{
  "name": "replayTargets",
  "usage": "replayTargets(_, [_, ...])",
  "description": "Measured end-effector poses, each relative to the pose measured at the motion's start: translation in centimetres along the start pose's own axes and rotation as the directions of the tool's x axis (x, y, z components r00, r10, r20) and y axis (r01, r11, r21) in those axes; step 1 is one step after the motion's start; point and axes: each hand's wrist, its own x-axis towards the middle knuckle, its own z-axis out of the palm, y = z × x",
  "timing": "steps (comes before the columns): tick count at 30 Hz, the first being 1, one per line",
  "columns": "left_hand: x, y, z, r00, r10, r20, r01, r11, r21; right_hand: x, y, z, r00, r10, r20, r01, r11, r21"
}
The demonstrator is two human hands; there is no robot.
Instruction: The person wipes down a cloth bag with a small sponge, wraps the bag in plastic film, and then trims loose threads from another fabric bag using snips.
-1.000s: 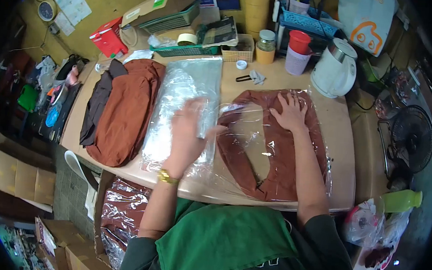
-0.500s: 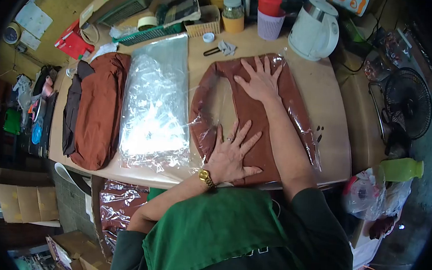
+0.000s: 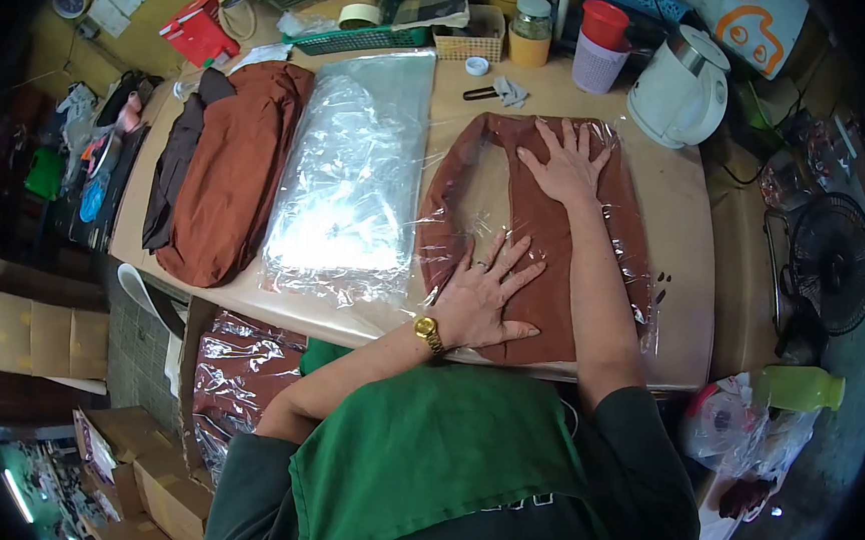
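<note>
A folded reddish-brown garment (image 3: 545, 238) lies inside a clear plastic bag on the table (image 3: 685, 238). My left hand (image 3: 486, 299), with a gold watch (image 3: 426, 332) at the wrist, rests flat with spread fingers on its near left part. Higher up, my right hand (image 3: 567, 164) presses flat on the far end, fingers also spread. Left of the bagged garment is a stack of shiny clear plastic bags (image 3: 355, 164). Beyond that, at the table's left side, lies a pile of brown folded cloth (image 3: 223, 185), with a darker piece (image 3: 173, 177) along its edge.
Along the back stand a green basket (image 3: 368, 40), a jar (image 3: 530, 34), a red cup (image 3: 603, 23) in a lilac holder and a white kettle (image 3: 678, 92). A fan (image 3: 834, 263) is at right. Below the table's left edge, a box holds bagged brown garments (image 3: 245, 367).
The camera view has shifted, so the table appears farther right and tilted. Both hands stay flat on the bagged garment, in nearly the same places.
</note>
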Motion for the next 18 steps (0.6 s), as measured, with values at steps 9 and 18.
replayTargets(9, [0.6, -8.3, -5.7, 0.872, -0.263, -0.412, 0.359, 0.917, 0.174, -1.8, 1.7, -6.6, 0.971, -0.092, 0.222, 0.064, 0.989, 0.13])
replayTargets(18, [-2.8, -16.8, -3.8, 0.843, -0.469, -0.265, 0.526, 0.823, 0.215, -10.6, 2.1, -3.2, 0.987, 0.027, 0.159, -0.009, 0.993, -0.114])
